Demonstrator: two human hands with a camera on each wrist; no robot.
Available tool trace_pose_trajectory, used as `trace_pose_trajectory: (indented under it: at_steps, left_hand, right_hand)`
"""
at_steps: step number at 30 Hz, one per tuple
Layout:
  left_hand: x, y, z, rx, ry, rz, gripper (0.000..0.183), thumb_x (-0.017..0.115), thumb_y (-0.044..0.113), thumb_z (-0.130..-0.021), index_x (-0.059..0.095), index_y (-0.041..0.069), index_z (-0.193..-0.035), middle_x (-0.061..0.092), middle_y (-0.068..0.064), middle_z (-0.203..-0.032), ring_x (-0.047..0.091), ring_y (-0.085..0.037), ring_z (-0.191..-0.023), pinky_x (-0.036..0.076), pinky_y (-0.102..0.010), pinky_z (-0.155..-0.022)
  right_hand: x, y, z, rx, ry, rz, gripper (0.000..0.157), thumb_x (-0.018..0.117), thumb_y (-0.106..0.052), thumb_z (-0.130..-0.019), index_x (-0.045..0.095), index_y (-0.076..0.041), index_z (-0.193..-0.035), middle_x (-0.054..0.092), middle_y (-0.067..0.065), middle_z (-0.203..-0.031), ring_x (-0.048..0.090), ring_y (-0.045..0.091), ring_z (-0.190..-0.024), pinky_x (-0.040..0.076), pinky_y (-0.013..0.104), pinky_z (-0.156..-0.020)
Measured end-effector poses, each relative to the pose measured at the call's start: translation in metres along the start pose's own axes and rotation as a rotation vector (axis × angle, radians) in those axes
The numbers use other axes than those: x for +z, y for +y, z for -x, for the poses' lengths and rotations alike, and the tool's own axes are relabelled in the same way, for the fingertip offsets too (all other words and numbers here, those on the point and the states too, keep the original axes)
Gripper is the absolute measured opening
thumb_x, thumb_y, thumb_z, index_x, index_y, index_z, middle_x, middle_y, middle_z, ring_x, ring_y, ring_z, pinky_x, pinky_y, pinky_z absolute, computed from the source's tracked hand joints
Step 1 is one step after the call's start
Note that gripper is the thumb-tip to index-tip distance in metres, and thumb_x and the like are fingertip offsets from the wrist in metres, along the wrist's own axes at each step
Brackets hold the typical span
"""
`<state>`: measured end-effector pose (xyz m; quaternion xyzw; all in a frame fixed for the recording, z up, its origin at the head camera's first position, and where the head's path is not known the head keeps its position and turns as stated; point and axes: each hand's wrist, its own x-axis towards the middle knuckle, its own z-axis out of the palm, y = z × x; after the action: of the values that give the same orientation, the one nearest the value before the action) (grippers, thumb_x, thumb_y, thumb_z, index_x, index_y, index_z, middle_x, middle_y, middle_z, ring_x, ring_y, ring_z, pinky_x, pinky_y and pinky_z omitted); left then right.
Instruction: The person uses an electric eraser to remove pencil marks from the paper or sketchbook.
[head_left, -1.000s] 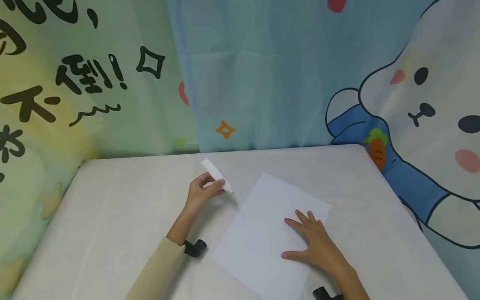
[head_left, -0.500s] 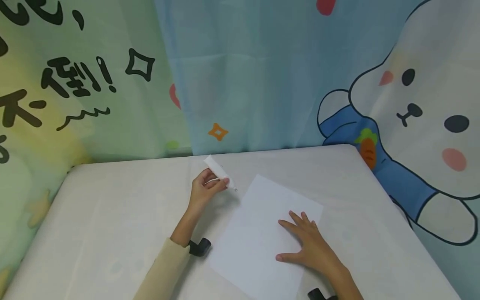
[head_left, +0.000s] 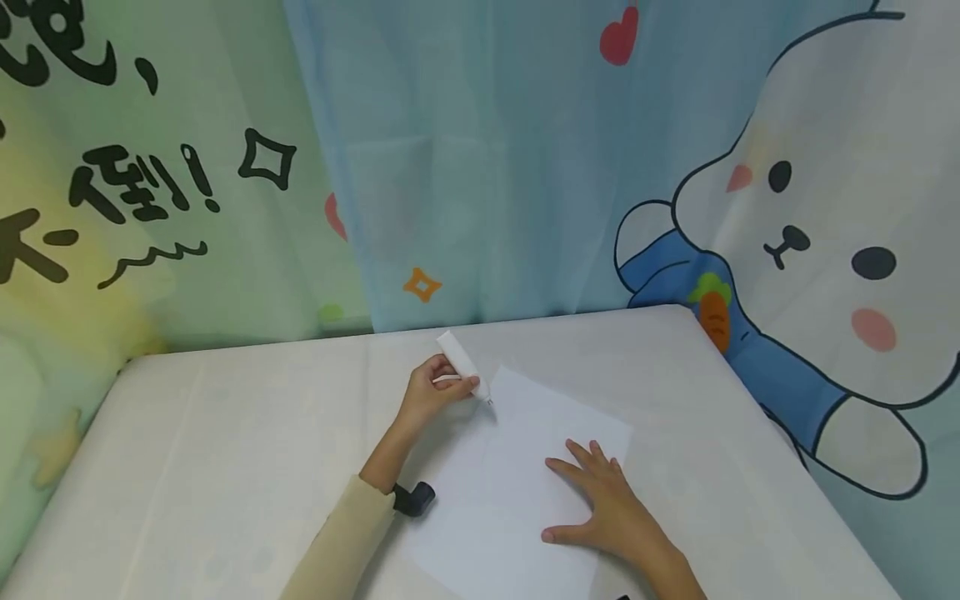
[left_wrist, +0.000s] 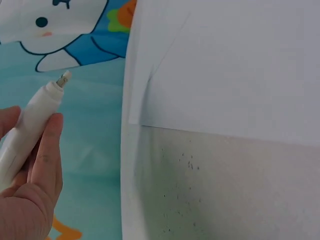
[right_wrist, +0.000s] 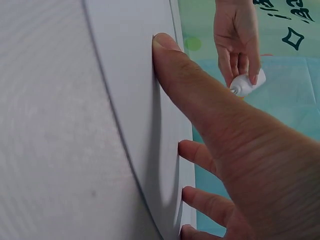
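My left hand holds a white electric eraser between thumb and fingers, tilted with its tip toward the paper. In the left wrist view this eraser shows a metal collet with a small pale nub. Its tip is over the upper left edge of a white sheet of paper; contact cannot be told. With fingers spread, my right hand rests on the right side of the sheet. In the right wrist view its thumb and fingertips touch the paper.
A white cloth covers the table. Dark specks dot the surface beside the paper's edge. A thin dark line crosses the sheet near its corner. Behind the far edge hangs a printed curtain with a rabbit figure.
My left hand has carried the electric eraser rightward, from beside the sheet to over its upper left edge. My right hand stays on the paper. The head view has shifted.
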<state>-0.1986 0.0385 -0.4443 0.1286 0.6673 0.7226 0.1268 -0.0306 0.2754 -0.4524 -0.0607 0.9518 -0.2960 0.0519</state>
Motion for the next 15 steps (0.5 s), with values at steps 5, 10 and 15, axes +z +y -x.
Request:
trace_pose_trajectory:
  at_steps: [5,10,15]
  left_hand:
    - [0.002,-0.003,-0.008,0.004,0.001,-0.041,0.034,0.070,-0.002,-0.084,0.054,-0.012,-0.113,0.066,-0.017,-0.098,0.069,-0.011,-0.078,0.057,-0.026,-0.073]
    - [0.006,-0.004,-0.016,0.011,0.038,-0.052,0.033,0.071,-0.002,-0.084,0.055,-0.012,-0.112,0.065,-0.018,-0.097,0.069,-0.011,-0.076,0.057,-0.027,-0.071]
    - [0.006,-0.010,-0.024,0.010,0.048,-0.106,0.032,0.073,-0.001,-0.082,0.057,-0.010,-0.107,0.066,-0.017,-0.095,0.066,-0.009,-0.072,0.054,-0.022,-0.066]
  right_hand:
    - [0.001,0.001,0.002,0.011,-0.008,0.012,0.092,0.083,-0.059,-0.062,0.056,-0.011,-0.136,0.037,0.024,-0.150,0.017,0.053,-0.141,0.012,0.068,-0.110]
    - [0.000,0.002,0.004,0.007,0.001,0.018,0.092,0.083,-0.058,-0.062,0.056,-0.011,-0.136,0.038,0.024,-0.150,0.019,0.053,-0.140,0.013,0.068,-0.110]
    - [0.000,0.002,0.002,0.010,-0.016,0.014,0.092,0.082,-0.059,-0.062,0.056,-0.011,-0.136,0.037,0.024,-0.150,0.018,0.053,-0.140,0.012,0.068,-0.110]
